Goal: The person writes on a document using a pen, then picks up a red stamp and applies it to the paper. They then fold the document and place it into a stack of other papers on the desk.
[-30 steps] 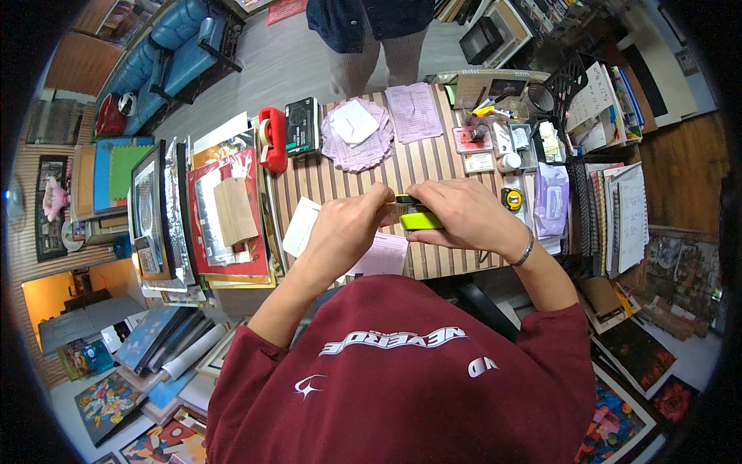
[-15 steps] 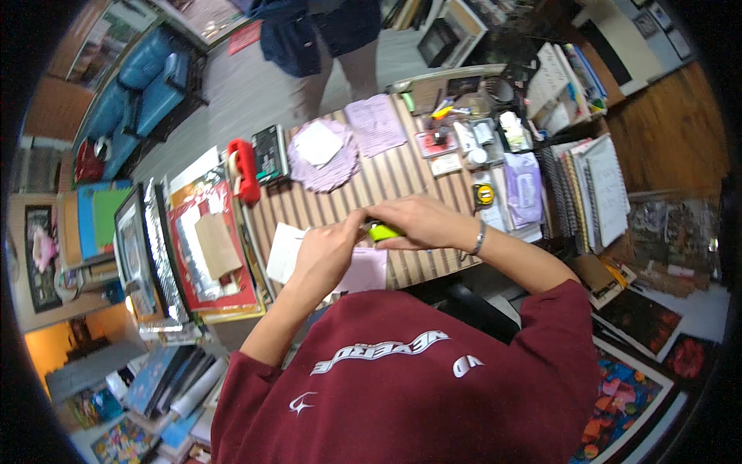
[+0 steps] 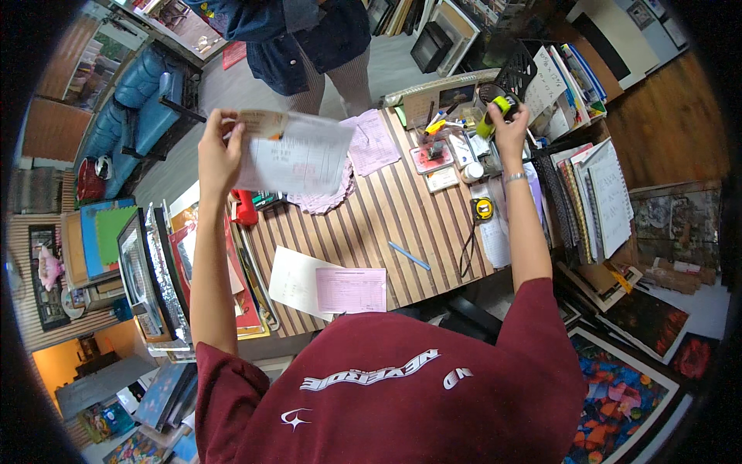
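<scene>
My left hand (image 3: 222, 151), raised over the back left of the desk, pinches the left edge of a whitish printed sheet (image 3: 297, 158). A smaller tan paper (image 3: 263, 124) lies against the sheet's upper left corner. Out to the right, my right hand (image 3: 511, 139) grips a lime-green and black hand-sized tool (image 3: 485, 126) above the desk organizer; its exact kind is unclear. In front of me on the desk, a pink form (image 3: 352, 290) overlaps a cream sheet (image 3: 296, 277). A blue pen (image 3: 409, 256) rests to their right.
A yellow tape measure (image 3: 482, 209) with a black strap lies near the right edge. Beyond it are an ink pad (image 3: 431, 157) and a white jar (image 3: 471, 172). Purple papers (image 3: 373, 143) and a red tape dispenser (image 3: 246, 207) sit farther back. Someone stands across the desk.
My hands were together over the desk's front with the green tool. They have parted: the left has risen leftward with the sheet, the right has carried the tool to the back right.
</scene>
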